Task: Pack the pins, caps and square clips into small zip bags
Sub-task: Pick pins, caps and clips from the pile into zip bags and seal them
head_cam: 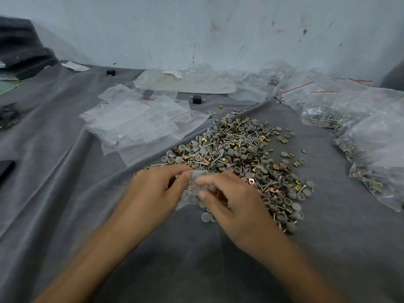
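Observation:
A big loose heap of grey caps, metal pins and gold and copper square clips (244,154) lies on the grey cloth in the middle. At its near left edge both hands meet on one small clear zip bag (192,193) that holds a few caps and clips. My left hand (157,191) pinches the bag's top edge between thumb and forefinger. My right hand (234,202) pinches the same top edge from the right, fingers curled over the bag. The lower part of the bag is partly hidden by my hands.
A stack of empty small zip bags (140,123) lies left of the heap. Filled bags (358,136) are piled along the right side. Larger clear bags (188,82) sit by the back wall, with two small black blocks (196,99) near them. Dark items lie at far left.

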